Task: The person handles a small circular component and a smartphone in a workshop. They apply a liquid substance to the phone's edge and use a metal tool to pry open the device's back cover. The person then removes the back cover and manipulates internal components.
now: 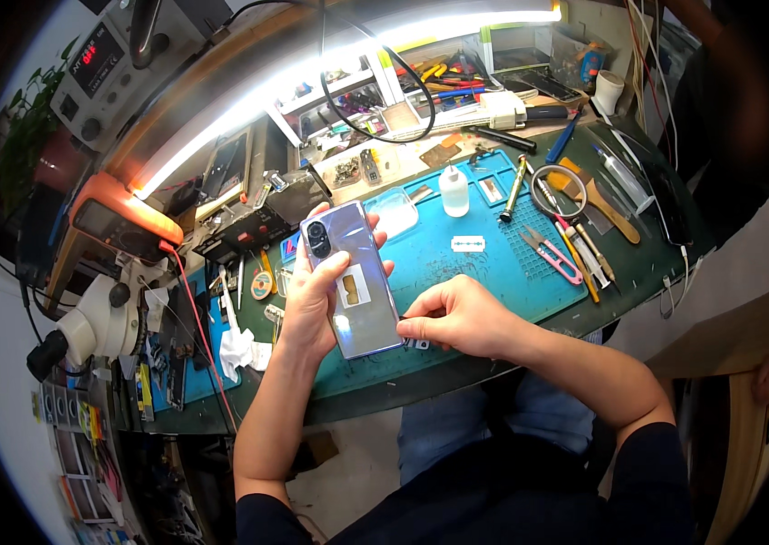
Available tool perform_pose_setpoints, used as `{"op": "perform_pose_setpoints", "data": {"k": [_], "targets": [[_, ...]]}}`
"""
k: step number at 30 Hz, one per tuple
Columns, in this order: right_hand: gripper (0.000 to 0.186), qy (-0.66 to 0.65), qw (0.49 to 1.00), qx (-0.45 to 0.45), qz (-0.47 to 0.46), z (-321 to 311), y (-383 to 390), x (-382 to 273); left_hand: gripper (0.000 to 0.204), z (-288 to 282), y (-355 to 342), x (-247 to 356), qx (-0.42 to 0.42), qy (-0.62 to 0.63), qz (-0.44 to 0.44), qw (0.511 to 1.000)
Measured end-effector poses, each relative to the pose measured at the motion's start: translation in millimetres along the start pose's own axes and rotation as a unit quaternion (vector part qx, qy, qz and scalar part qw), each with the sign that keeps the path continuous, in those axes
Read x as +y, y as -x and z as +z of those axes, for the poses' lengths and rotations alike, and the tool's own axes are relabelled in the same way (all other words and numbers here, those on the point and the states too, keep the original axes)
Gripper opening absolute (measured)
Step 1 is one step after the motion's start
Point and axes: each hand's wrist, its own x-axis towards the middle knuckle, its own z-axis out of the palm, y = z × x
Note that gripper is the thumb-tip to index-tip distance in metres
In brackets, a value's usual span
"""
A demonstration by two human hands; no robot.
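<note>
My left hand (312,309) is wrapped round a shiny silver-blue smartphone (368,329), its back turned up and its camera bump at the upper left. My thumb lies across the back, and fingertips show past the right edge. On the back is a pale rectangular sticker (352,287) with a brownish patch. Beside the phone's lower right edge, my right hand (462,318) is closed in a pinch. A small dark bit shows at its fingertips, too small to name. A little grey piece (416,344) shows just below these fingers, partly hidden.
On the blue mat (439,263) are a razor blade (468,243), a clear dropper bottle (453,193) and pink-handled scissors (555,256). Brushes, a syringe (621,173) and a ring magnifier (559,192) lie to the right. An orange multimeter (117,218) and a microscope (98,322) stand left.
</note>
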Motion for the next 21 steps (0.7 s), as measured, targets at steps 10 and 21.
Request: {"op": "perform_pose_setpoints", "data": {"k": [10, 21], "targets": [[0.022, -0.114, 0.989, 0.084, -0.047, 3, -3, 9, 0.07, 4, 2, -8, 0.058, 0.017, 0.046, 0.997], [0.022, -0.058, 0.995, 0.07, -0.047, 7, -1, 11, 0.071, 2, 2, -8, 0.033, -0.02, 0.011, 0.999]]}}
